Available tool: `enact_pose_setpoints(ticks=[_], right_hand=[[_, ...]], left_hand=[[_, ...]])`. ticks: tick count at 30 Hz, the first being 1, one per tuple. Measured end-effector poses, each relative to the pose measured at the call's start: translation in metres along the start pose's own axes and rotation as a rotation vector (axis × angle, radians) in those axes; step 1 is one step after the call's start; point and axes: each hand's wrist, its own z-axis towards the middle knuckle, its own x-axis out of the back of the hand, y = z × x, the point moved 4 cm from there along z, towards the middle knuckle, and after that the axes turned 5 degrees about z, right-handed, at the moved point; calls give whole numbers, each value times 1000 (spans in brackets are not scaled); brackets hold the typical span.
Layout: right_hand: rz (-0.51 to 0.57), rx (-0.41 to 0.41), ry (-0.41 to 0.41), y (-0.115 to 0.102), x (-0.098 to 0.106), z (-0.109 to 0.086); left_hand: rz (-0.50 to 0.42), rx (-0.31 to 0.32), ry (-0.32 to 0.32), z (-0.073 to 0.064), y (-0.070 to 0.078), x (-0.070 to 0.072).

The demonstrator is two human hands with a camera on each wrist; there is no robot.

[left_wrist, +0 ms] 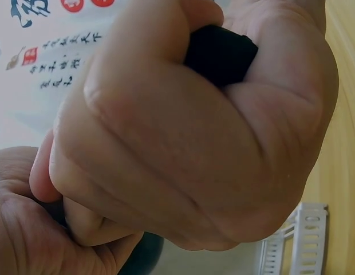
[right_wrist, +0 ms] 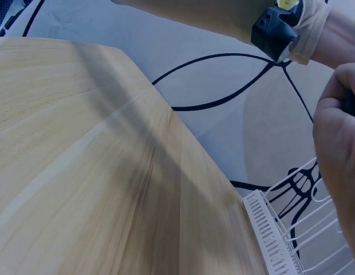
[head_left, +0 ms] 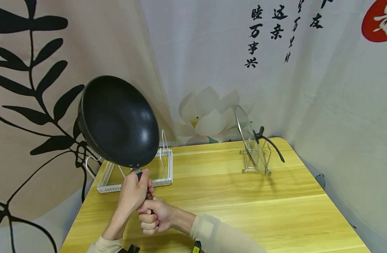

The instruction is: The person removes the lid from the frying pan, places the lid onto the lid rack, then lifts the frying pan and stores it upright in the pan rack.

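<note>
A black wok (head_left: 117,121) is held up by its handle, tilted so that its dark inside faces the head view. My left hand (head_left: 134,189) grips the handle close to the pan. Lower down, toward the handle's end, my right hand (head_left: 155,216) is wrapped round it, touching the left. In the head view the wok covers part of a white wire rack (head_left: 163,182) on the table; whether they touch cannot be told. Curled fingers and part of the black handle (left_wrist: 220,54) fill the left wrist view.
On the wooden table (head_left: 228,211), at the right, a small metal wire stand (head_left: 250,168) holds a glass lid (head_left: 247,135) upright, its black knob and curved arm pointing right. Printed curtains (head_left: 212,52) hang behind the table.
</note>
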Motion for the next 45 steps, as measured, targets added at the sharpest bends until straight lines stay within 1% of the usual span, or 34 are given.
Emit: enact_pose_setpoints(ticks=[7, 17, 28, 36, 45], right_hand=[[-21, -17, 24, 0, 4, 1], [-14, -16, 45, 4, 5, 0], [-6, -17, 68, 9, 8, 0], [2, -17, 76, 11, 10, -1], [11, -16, 87, 13, 13, -2]], left_hand=[[0, -1, -1, 3, -2, -2], [2, 20, -15, 6, -7, -7], [-3, 32, -29, 7, -9, -11], [-28, 43, -45, 9, -13, -15], [2, 39, -62, 10, -16, -17]])
